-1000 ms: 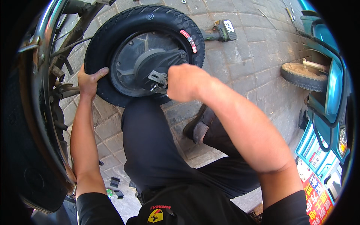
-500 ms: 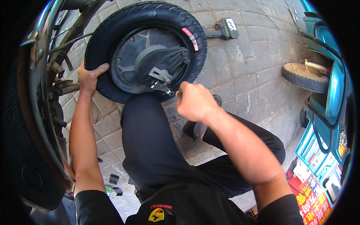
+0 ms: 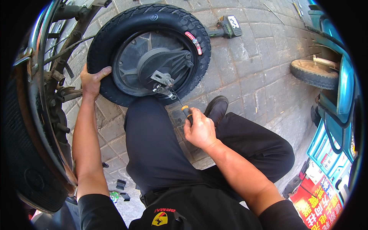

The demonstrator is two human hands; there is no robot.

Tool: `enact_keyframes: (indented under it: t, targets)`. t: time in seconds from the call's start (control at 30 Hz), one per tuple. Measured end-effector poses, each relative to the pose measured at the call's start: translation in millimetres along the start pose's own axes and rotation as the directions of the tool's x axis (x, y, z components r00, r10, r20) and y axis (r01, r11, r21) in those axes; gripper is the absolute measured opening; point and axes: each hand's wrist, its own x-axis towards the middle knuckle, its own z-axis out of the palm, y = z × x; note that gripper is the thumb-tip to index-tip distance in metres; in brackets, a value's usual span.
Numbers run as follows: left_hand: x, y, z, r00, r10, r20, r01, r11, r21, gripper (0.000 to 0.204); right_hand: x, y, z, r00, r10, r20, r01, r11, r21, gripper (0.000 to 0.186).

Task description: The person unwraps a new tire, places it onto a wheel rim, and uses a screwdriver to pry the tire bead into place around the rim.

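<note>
A black scooter wheel (image 3: 100,44) leans against my knee, its hub and brake plate (image 3: 151,71) facing me. My left hand (image 3: 92,82) grips the tyre's left side, thumb over the sidewall. In my right hand (image 3: 201,129) is a screwdriver (image 3: 186,110) with an orange-and-grey handle, fingers wrapped round it. Its thin shaft points up and left to the small metal brake arm (image 3: 164,91) beside the axle; whether the tip touches the arm I cannot tell. A slotted metal bracket (image 3: 160,78) sits on the axle just above that arm.
A vehicle frame (image 3: 42,99) rises close on my left. Past the wheel, a cordless power tool (image 3: 229,27) lies on the paving. At right stand a blue vehicle (image 3: 342,96) and another small wheel (image 3: 315,74). Small black pieces (image 3: 121,184) lie by my left elbow.
My right hand has moved down toward me, showing more of the screwdriver's handle and shaft. My right forearm is lower. The left hand keeps its hold on the tyre.
</note>
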Motion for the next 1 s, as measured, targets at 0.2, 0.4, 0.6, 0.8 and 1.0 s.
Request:
enact_keyframes:
  t: [0.2,0.4,0.6,0.8,1.0]
  targets:
    - [2,-7,-1,1.0,0.024,0.006,-0.024,0.999,-0.038,0.06,-18,20,29,0.999,-0.009,-0.053,0.011,0.999,0.034,0.043]
    - [-4,-15,-10,0.997,0.023,-0.069,-0.023,1.0,-0.002,0.059,-33,42,74,0.988,0.115,0.108,-0.117,0.993,0.014,0.056]
    - [-1,-19,-9,0.998,0.024,-0.055,-0.028,0.997,-0.077,0.055,-23,52,63,0.998,0.056,0.024,-0.055,0.998,-0.042,0.051]
    - [-3,-14,-8,0.998,-0.039,-0.048,0.035,0.997,-0.07,0.051,4,67,16,0.965,0.195,0.177,-0.168,0.973,-0.158,0.031]
    - [-5,-9,-5,0.999,-0.005,-0.039,0.001,0.995,-0.095,0.056,29,51,3,0.912,0.285,0.295,-0.189,0.931,-0.312,0.027]
